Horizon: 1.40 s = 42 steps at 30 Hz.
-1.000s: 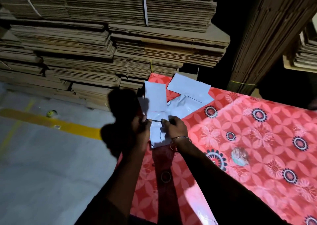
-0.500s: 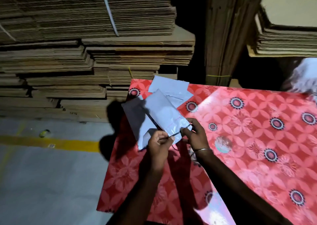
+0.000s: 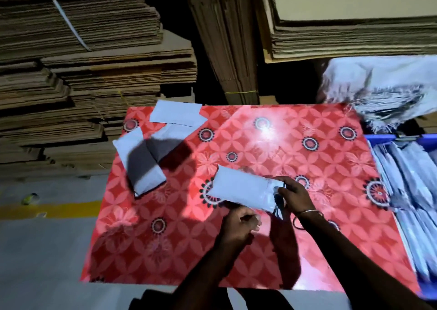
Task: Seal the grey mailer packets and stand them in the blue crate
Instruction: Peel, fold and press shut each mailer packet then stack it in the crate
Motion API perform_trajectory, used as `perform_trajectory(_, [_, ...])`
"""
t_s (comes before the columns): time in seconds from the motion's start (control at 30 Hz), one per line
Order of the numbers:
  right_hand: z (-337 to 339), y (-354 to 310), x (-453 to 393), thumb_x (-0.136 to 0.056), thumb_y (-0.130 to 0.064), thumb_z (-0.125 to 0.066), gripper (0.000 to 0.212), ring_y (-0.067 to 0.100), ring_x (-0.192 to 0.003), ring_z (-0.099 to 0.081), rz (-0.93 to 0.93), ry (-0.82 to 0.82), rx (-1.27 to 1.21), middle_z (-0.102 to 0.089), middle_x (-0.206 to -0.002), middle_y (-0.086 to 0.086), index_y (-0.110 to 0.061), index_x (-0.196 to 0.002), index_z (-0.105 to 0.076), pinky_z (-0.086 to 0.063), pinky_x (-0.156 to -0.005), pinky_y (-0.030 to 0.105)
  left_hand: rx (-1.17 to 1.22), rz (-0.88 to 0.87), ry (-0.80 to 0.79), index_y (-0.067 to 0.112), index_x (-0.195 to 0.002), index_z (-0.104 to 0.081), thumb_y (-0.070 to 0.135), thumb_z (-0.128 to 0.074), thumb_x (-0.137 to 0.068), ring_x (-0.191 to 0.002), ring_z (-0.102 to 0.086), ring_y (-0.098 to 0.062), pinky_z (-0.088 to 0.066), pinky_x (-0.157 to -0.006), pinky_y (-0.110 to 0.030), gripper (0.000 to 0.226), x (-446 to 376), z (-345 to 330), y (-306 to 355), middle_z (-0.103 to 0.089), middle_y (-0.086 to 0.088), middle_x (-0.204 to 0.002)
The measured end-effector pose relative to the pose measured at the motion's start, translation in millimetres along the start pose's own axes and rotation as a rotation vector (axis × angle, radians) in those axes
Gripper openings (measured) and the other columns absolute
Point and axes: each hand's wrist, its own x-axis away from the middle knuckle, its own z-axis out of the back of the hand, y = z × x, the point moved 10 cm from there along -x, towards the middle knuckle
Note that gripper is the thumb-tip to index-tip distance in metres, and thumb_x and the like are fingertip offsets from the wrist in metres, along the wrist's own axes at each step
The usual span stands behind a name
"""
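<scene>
My right hand (image 3: 295, 197) pinches the right end of a grey mailer packet (image 3: 241, 188) and holds it a little above the red patterned table (image 3: 272, 149). My left hand (image 3: 238, 227) is curled just below the packet, with a small pale strip between its fingers. Several more grey packets (image 3: 142, 165) lie loose at the table's far left corner, one partly in shadow. The blue crate (image 3: 383, 137) stands at the table's right edge, with several grey packets (image 3: 409, 179) standing in it.
Tall stacks of flattened cardboard (image 3: 94, 73) rise behind the table and to its left. A bundle of white woven sacks (image 3: 383, 89) lies behind the crate. Grey floor with a yellow line (image 3: 52, 209) runs to the left of the table.
The held packet has come away from the pile at the far left and now sits over the table's middle. My left hand has let go of its edge. The view has swung right, showing the crate.
</scene>
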Motion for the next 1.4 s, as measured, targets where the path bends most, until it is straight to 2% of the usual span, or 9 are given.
perform_trajectory(0.07, [17,-3,-5,-0.07,-0.013,-0.057,0.041,0.013,-0.098,-0.063,0.057,-0.019,0.119,-0.074,-0.102,-0.01,-0.02,-0.107,-0.073,-0.042,-0.075,0.003,-0.087,-0.034,0.043,0.017,-0.088,-0.07,0.026,-0.067,-0.086,-0.073,-0.066,-0.011,-0.049,-0.068,-0.027,0.01,3,-9,2,-0.074,-0.001,-0.081])
perform_trajectory(0.17, [39,-17,-18,-0.072,-0.016,-0.062,0.058,0.017,-0.101,-0.06,0.146,0.008,0.31,-0.071,-0.114,0.016,-0.009,-0.129,-0.066,-0.037,-0.072,0.0,-0.219,-0.136,0.134,0.028,-0.083,-0.069,0.037,-0.065,-0.085,-0.076,-0.063,-0.008,-0.049,-0.075,-0.032,0.01,-4,-10,16,-0.07,0.009,-0.078])
perform_trajectory(0.3, [52,-16,-43,-0.077,-0.014,-0.063,0.06,0.038,-0.112,-0.059,0.13,0.076,0.46,-0.06,-0.12,0.026,-0.01,-0.137,-0.06,-0.043,-0.09,0.03,-0.397,-0.306,0.251,0.022,-0.09,-0.071,0.018,-0.063,-0.09,-0.084,-0.066,-0.005,-0.051,-0.079,-0.027,0.008,-25,7,46,-0.07,0.01,-0.087])
perform_trajectory(0.37, [53,-13,-46,-0.079,-0.024,-0.057,0.058,0.043,-0.108,-0.058,0.133,0.144,0.564,-0.056,-0.117,0.025,-0.011,-0.135,-0.06,-0.047,-0.092,0.042,-0.555,-0.433,0.377,0.016,-0.097,-0.072,0.007,-0.063,-0.09,-0.09,-0.063,-0.006,-0.05,-0.082,-0.026,0.014,-27,18,71,-0.068,0.007,-0.097])
perform_trajectory(0.5, [31,-52,-25,-0.091,-0.03,-0.052,0.044,0.039,-0.113,-0.056,0.474,0.28,0.772,-0.06,-0.125,0.018,-0.008,-0.127,-0.064,-0.048,-0.091,0.044,-0.785,-0.598,0.459,0.014,-0.125,-0.065,0.014,-0.05,-0.097,-0.12,-0.057,-0.016,-0.046,-0.102,-0.032,0.031,-36,15,102,-0.06,0.0,-0.129])
perform_trajectory(0.6, [-13,-69,-22,-0.1,-0.028,-0.05,0.044,0.035,-0.133,-0.048,0.694,0.175,0.884,-0.056,-0.141,0.015,-0.008,-0.139,-0.056,-0.041,-0.106,0.045,-1.015,-0.589,0.45,0.018,-0.154,-0.044,0.031,-0.033,-0.106,-0.15,-0.033,-0.019,-0.028,-0.123,-0.037,0.051,-56,4,99,-0.04,0.0,-0.161])
perform_trajectory(0.67, [-38,-58,-31,-0.101,-0.033,-0.042,0.052,0.03,-0.146,-0.036,0.673,0.071,0.964,-0.047,-0.153,0.01,-0.012,-0.148,-0.047,-0.032,-0.116,0.048,-1.147,-0.547,0.441,0.021,-0.161,-0.03,0.037,-0.026,-0.107,-0.157,-0.02,-0.018,-0.019,-0.126,-0.038,0.056,-73,-1,92,-0.027,0.001,-0.168])
perform_trajectory(0.87, [-59,-28,-45,-0.104,-0.038,-0.033,0.054,0.019,-0.153,-0.021,0.611,0.04,1.108,-0.036,-0.161,-0.001,-0.02,-0.155,-0.037,-0.015,-0.125,0.046,-1.429,-0.458,0.44,0.017,-0.163,-0.019,0.039,-0.019,-0.107,-0.159,-0.006,-0.017,-0.015,-0.127,-0.044,0.061,-99,-3,70,-0.011,-0.001,-0.172])
perform_trajectory(1.4, [-66,-9,-58,-0.104,-0.036,-0.032,0.058,0.018,-0.155,-0.016,0.654,0.107,1.166,-0.025,-0.165,0.001,-0.016,-0.158,-0.029,-0.015,-0.124,0.046,-1.548,-0.438,0.502,0.015,-0.165,-0.001,0.037,-0.014,-0.108,-0.159,0.007,-0.018,-0.009,-0.128,-0.046,0.062,-108,-7,59,0.006,0.0,-0.173])
